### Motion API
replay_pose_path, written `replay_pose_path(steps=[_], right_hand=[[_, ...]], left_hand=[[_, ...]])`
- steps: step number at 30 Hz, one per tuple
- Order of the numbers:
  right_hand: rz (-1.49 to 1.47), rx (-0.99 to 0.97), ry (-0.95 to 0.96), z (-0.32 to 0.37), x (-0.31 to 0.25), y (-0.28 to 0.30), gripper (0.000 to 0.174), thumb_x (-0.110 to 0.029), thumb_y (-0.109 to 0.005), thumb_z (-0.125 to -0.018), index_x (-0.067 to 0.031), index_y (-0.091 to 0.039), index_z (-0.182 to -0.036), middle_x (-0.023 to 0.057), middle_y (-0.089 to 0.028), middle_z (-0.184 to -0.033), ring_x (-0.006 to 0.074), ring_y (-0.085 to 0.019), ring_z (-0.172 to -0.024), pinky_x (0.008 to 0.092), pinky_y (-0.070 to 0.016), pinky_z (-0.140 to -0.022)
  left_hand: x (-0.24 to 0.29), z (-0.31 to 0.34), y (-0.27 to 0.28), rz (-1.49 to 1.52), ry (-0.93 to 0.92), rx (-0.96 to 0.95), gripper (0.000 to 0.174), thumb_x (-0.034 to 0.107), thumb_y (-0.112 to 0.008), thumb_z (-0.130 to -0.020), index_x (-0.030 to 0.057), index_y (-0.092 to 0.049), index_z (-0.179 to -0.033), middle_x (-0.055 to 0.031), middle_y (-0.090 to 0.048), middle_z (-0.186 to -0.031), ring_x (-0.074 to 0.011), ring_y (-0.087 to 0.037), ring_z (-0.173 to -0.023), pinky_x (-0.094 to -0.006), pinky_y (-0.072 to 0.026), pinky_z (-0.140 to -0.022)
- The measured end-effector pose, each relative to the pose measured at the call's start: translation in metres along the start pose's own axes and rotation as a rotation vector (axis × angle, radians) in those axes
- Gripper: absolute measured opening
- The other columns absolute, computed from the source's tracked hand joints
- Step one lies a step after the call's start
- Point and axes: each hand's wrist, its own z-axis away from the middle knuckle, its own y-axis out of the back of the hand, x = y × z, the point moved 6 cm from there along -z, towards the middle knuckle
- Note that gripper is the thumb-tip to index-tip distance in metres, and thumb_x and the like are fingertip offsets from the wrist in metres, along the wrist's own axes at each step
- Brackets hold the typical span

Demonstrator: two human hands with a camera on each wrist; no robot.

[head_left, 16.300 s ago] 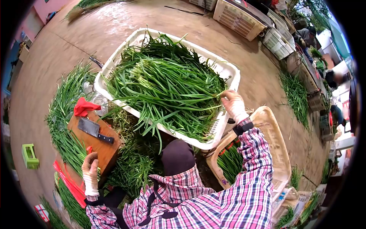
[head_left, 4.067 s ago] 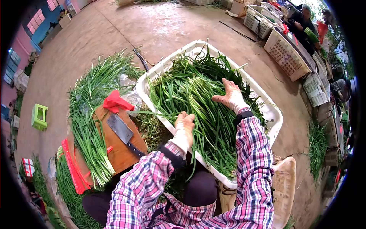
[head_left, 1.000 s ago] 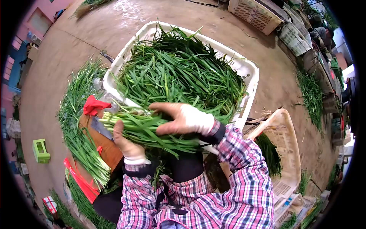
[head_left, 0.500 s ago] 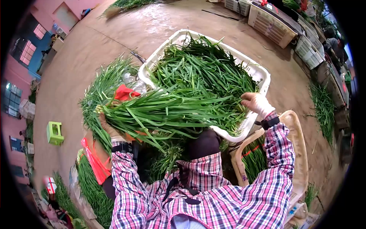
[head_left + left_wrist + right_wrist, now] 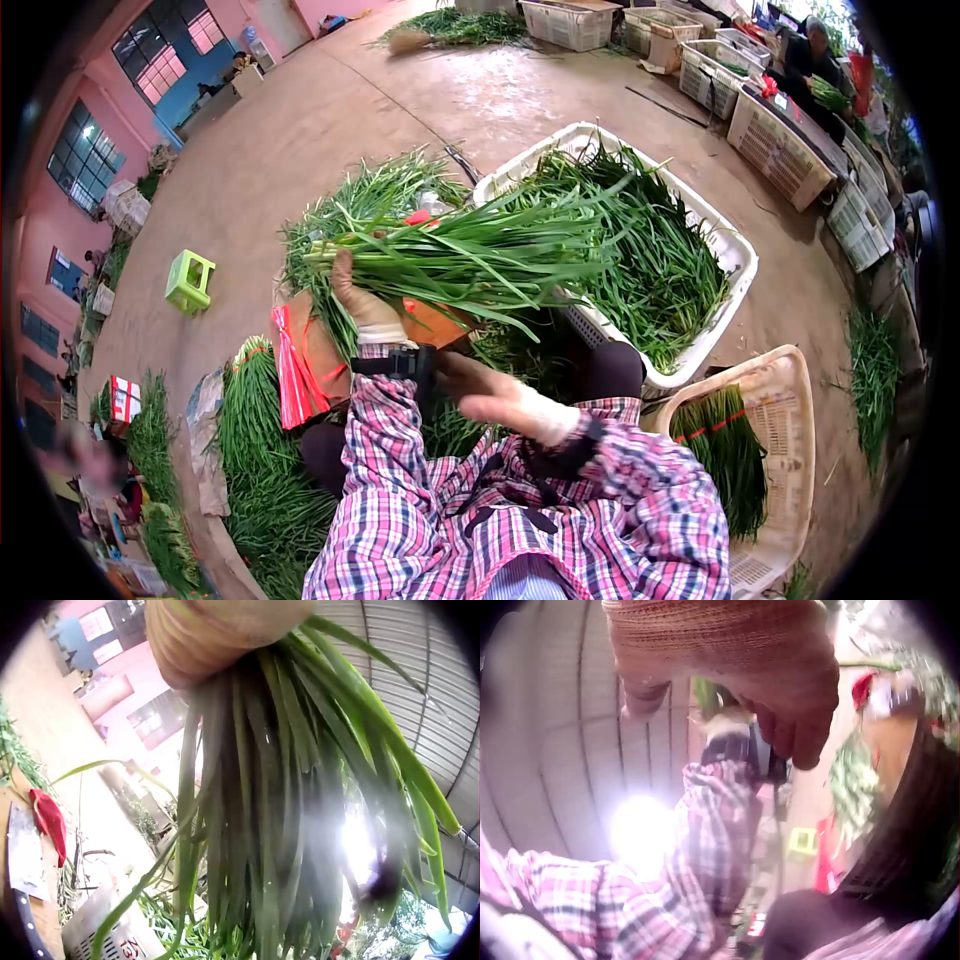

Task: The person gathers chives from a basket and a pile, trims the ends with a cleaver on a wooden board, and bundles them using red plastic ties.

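A large bunch of garlic chives [image 5: 480, 250] lies across my left hand [image 5: 362, 300], pale stem ends to the left and leaves spreading right over the crate. In the left wrist view the fingers of that hand [image 5: 225, 637] wrap the bunch, and its leaves hang down. My right hand [image 5: 510, 405] holds nothing and is crossed in front of me, just below the left wrist; its fingers hang loosely in the right wrist view. Beneath the bunch is a wooden board [image 5: 435, 322]. A cleaver [image 5: 28, 859] and a red cloth [image 5: 49, 825] lie on it.
A white crate [image 5: 742, 262] of loose chives stands ahead right. A tan basket [image 5: 795, 430] with tied bunches [image 5: 718, 450] sits at my right. Red strips [image 5: 298, 370] hang at the board's left, near more chives [image 5: 255, 420]. A green stool [image 5: 188, 280] stands farther left.
The chives have passed from both hands into the left hand, which now holds them up over the board. My right hand has swung from the crate's right side back towards the left wrist.
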Motion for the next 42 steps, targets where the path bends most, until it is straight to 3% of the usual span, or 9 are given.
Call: replay_pose_path(steps=[5,9,20,24,26,29,35,40,42], right_hand=[[-1.01,0.229,0.191,-0.065,0.04,-0.002,0.093,-0.068,-0.063,-0.079,-0.011,-0.034,-0.145,0.0101,-0.042,-0.145,0.031,-0.04,-0.133,0.0557,-0.0269,-0.113],[-1.244,0.289,0.364,-0.088,0.046,0.009,0.08,-0.067,-0.062,-0.08,-0.0101,-0.05,-0.135,0.0128,-0.054,-0.134,0.0335,-0.051,-0.123,0.0535,-0.0363,-0.108],[-1.062,0.436,0.33,-0.083,0.108,0.051,0.042,-0.037,-0.064,-0.089,-0.0011,-0.062,-0.112,0.0142,-0.068,-0.102,0.0312,-0.066,-0.094,0.0467,-0.0526,-0.09],[-0.856,0.61,0.244,-0.059,0.096,0.082,0.043,-0.039,-0.065,-0.086,-0.0009,-0.063,-0.105,0.0144,-0.069,-0.095,0.0307,-0.068,-0.085,0.0453,-0.0559,-0.083],[-0.738,0.598,0.219,-0.049,0.076,0.094,0.043,-0.039,-0.065,-0.086,-0.0004,-0.063,-0.105,0.0145,-0.07,-0.092,0.0294,-0.068,-0.082,0.0428,-0.0572,-0.079],[-0.593,0.618,0.196,-0.054,0.056,0.106,0.042,-0.035,-0.065,-0.086,0.0,-0.061,-0.107,0.0138,-0.069,-0.091,0.0277,-0.068,-0.079,0.0409,-0.0583,-0.075],[-0.171,0.435,0.273,-0.101,-0.047,0.047,0.045,-0.017,-0.072,-0.078,-0.0031,-0.057,-0.118,0.005,-0.064,-0.103,0.0162,-0.062,-0.093,0.0315,-0.0533,-0.083],[0.302,0.356,0.213,-0.149,-0.089,0.033,0.045,-0.006,-0.084,-0.064,-0.004,-0.064,-0.105,0.0008,-0.066,-0.094,0.0135,-0.062,-0.08,0.0281,-0.0523,-0.072],[0.249,0.343,0.271,-0.171,-0.087,0.043,0.042,-0.008,-0.086,-0.065,-0.0042,-0.066,-0.103,0.0005,-0.067,-0.094,0.0119,-0.061,-0.082,0.028,-0.052,-0.073]], left_hand=[[0.043,0.055,-0.018,-0.081,-0.015,-0.125,0.056,0.044,-0.063,-0.084,0.0042,-0.058,-0.123,-0.0125,-0.065,-0.112,-0.025,-0.062,-0.1,-0.0402,-0.0493,-0.091],[0.067,0.086,0.023,-0.265,-0.116,-0.116,0.058,0.045,-0.063,-0.083,0.0063,-0.052,-0.125,-0.0144,-0.063,-0.113,-0.0286,-0.06,-0.104,-0.0445,-0.0465,-0.095],[0.038,0.17,0.168,0.058,0.312,0.018,0.061,0.04,-0.069,-0.081,0.0076,-0.054,-0.13,-0.0132,-0.059,-0.127,-0.0321,-0.053,-0.119,-0.05,-0.0383,-0.106],[0.071,0.147,0.246,-0.094,0.337,0.03,0.041,0.02,-0.05,-0.096,0.0078,-0.05,-0.135,-0.0121,-0.054,-0.135,-0.0266,-0.055,-0.118,-0.0442,-0.0472,-0.097],[0.101,0.131,0.216,-0.346,0.125,-0.013,0.047,0.021,-0.037,-0.102,0.003,-0.034,-0.145,-0.0148,-0.038,-0.149,-0.029,-0.042,-0.134,-0.042,-0.0415,-0.108],[0.101,0.108,0.105,-0.615,0.2,-0.419,0.07,0.016,-0.054,-0.091,-0.0039,-0.02,-0.15,-0.017,-0.026,-0.155,-0.0271,-0.024,-0.145,-0.0399,-0.0217,-0.119],[0.052,0.046,-0.006,-1.092,0.115,-0.973,0.089,0.037,-0.067,-0.088,0.0076,-0.016,-0.154,-0.0145,-0.029,-0.154,-0.0237,-0.035,-0.138,-0.0393,-0.0328,-0.11],[0.042,0.003,-0.058,-0.927,0.006,-1.003,0.039,0.02,-0.074,-0.087,0.0052,-0.061,-0.12,-0.0011,-0.067,-0.109,-0.0113,-0.058,-0.098,-0.0301,-0.0497,-0.086],[0.044,-0.013,-0.058,-0.839,0.029,-0.974,0.04,0.019,-0.075,-0.086,0.0057,-0.06,-0.12,-0.0016,-0.067,-0.11,-0.0125,-0.059,-0.099,-0.0315,-0.0497,-0.088]])
